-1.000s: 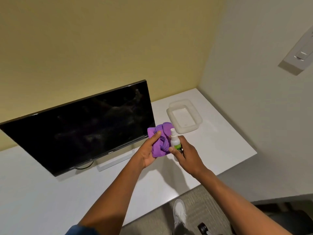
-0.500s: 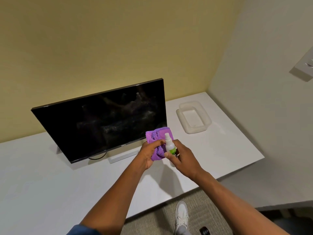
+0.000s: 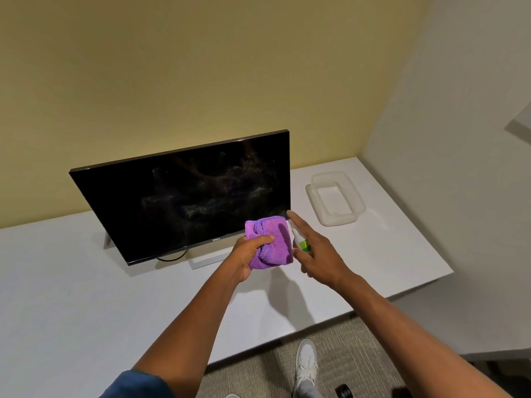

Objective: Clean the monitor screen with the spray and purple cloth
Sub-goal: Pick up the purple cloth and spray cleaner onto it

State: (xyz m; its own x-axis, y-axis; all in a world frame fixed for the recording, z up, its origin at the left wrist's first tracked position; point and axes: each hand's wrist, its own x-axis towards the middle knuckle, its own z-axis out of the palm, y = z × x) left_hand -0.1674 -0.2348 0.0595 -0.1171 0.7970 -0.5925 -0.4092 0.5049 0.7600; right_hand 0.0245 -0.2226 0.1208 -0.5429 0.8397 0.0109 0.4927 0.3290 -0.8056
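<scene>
Both of my hands are raised before the monitor (image 3: 184, 202) on the white counter (image 3: 71, 297); my left hand (image 3: 248, 255) clutches the bunched purple cloth (image 3: 273, 242); my right hand (image 3: 319, 254) wraps the small spray bottle (image 3: 300, 239), forefinger extended, just beside the cloth, near the screen's lower right corner.

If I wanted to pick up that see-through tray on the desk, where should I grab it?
Probably best by the tray's raised rim, on its two long sides, coming down from above. It lies flat on the white desk, open side up, with a wider lip around the base. Nothing lies close around it, so fingers could reach both sides. Both hands are busy now with the purple cloth and spray bottle.
</scene>
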